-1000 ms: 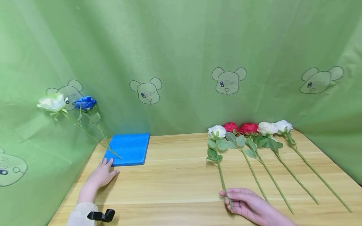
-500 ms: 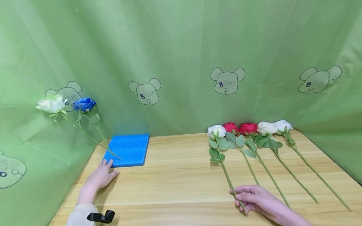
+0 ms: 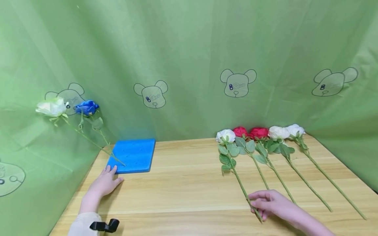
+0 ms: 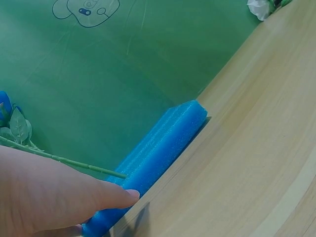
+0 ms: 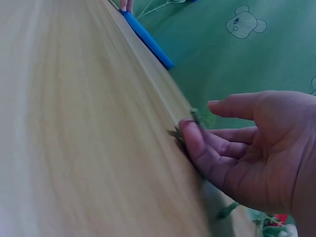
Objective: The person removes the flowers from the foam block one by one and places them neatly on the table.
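Observation:
My left hand (image 3: 103, 183) rests its fingers on the near left corner of a blue foam pad (image 3: 133, 154); in the left wrist view a fingertip overlaps the pad's side (image 4: 168, 153). A greenish-white rose (image 3: 53, 107) and a blue rose (image 3: 87, 107) lean left over the pad. At the right, my right hand (image 3: 271, 203) is at the lower stem of the leftmost white rose (image 3: 225, 135), which lies on the table. In the right wrist view its thumb (image 5: 232, 106) stands apart from the loosely bent fingers, the stem's end showing between them.
To the right lie two red roses (image 3: 259, 133) and two more white roses (image 3: 279, 132) in a row, stems pointing toward me. A green curtain (image 3: 189, 49) hangs behind and beside the wooden table (image 3: 183, 196). A black mount (image 3: 105, 225) sits on my left sleeve.
My right hand has moved right, swinging the white rose's lower stem rightward while its bloom stays nearly in place. The thumb has loosened on the stem. My left hand has stayed on the pad.

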Action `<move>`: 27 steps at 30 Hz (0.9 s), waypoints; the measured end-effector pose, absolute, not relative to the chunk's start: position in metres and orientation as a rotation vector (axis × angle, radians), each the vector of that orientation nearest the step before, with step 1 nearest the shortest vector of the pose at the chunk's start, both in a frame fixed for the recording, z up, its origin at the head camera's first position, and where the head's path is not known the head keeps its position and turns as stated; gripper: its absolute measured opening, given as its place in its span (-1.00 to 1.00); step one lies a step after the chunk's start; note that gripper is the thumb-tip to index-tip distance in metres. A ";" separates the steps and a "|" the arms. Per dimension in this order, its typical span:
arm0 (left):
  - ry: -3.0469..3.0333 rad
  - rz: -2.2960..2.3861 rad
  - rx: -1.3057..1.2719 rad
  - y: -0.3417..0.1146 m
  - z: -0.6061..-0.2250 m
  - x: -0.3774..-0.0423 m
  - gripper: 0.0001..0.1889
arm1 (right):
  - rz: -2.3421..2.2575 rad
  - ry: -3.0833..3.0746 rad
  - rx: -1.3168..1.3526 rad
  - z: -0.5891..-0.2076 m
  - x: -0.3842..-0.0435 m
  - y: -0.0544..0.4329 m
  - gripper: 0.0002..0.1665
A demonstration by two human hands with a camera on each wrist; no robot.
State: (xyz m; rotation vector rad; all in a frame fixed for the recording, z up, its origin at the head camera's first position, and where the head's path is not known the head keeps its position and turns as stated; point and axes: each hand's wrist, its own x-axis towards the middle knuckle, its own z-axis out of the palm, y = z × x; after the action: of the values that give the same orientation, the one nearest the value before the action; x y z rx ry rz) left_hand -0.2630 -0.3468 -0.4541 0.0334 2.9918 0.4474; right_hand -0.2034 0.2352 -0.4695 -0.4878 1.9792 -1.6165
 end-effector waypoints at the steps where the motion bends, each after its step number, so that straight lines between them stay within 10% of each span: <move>1: 2.991 0.446 0.036 -0.346 -0.454 -0.263 -0.26 | -1.598 1.991 -0.486 -0.468 -0.203 0.236 -0.35; 27: 2.974 0.443 0.058 -0.349 -0.456 -0.265 -0.22 | -0.785 2.930 -0.562 -0.411 -0.196 0.172 -0.50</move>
State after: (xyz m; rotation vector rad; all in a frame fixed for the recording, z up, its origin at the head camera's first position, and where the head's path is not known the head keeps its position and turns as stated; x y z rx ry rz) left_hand -0.2648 -0.3494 -0.4558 0.0576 2.9737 0.4430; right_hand -0.1964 0.1723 -0.4114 -0.5617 2.9296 -0.7854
